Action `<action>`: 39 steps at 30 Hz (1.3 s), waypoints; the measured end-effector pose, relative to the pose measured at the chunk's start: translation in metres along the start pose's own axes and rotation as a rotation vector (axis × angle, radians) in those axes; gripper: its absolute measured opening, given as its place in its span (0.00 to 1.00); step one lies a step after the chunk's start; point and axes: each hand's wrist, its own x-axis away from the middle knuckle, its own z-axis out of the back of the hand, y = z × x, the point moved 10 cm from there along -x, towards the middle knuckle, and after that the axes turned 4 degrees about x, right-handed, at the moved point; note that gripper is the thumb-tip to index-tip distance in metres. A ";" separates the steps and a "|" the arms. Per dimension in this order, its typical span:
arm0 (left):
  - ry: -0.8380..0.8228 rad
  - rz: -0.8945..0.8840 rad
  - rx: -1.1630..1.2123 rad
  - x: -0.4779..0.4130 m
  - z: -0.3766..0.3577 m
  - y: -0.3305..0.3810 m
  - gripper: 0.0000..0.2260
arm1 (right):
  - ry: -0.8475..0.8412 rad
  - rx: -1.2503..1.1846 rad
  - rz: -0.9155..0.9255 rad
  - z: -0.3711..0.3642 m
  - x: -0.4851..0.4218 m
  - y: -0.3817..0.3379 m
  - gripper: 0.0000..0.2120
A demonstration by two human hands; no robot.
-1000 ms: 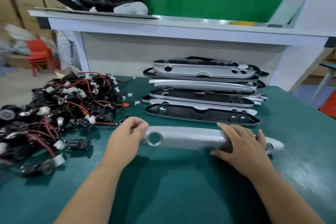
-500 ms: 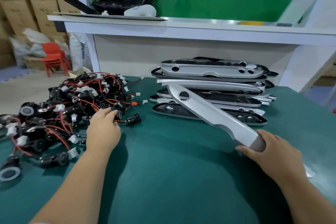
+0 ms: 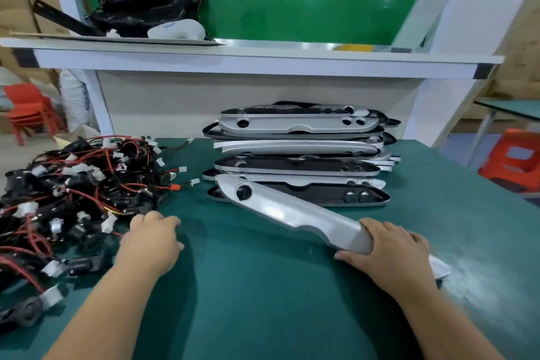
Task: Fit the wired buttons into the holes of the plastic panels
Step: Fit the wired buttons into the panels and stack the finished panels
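Green felt table (image 3: 263, 286) | right hand (image 3: 391, 254) grips curved silver panel (image 3: 292, 210) (seemingly glossy)

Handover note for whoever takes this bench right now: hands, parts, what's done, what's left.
Left hand: at the near edge of the pile of wired buttons, fingers curled down; whether it has one is hidden.
Right hand: grips the near end of a silver panel, tilted, far end toward the stack of panels.
Done: no button visibly fitted; the held panel's round hole is empty.
Left: pick a button, press it into that hole, then work through the stack.
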 end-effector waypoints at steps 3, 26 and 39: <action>0.265 -0.035 0.339 0.016 0.045 -0.004 0.17 | -0.010 -0.013 -0.010 0.000 0.001 0.001 0.39; 0.501 -0.160 2.356 0.051 0.084 -0.024 0.08 | 0.010 -0.014 0.029 0.006 0.012 -0.017 0.37; 0.437 -0.208 2.354 0.044 0.076 -0.013 0.08 | 0.019 0.003 0.083 0.008 0.013 -0.026 0.39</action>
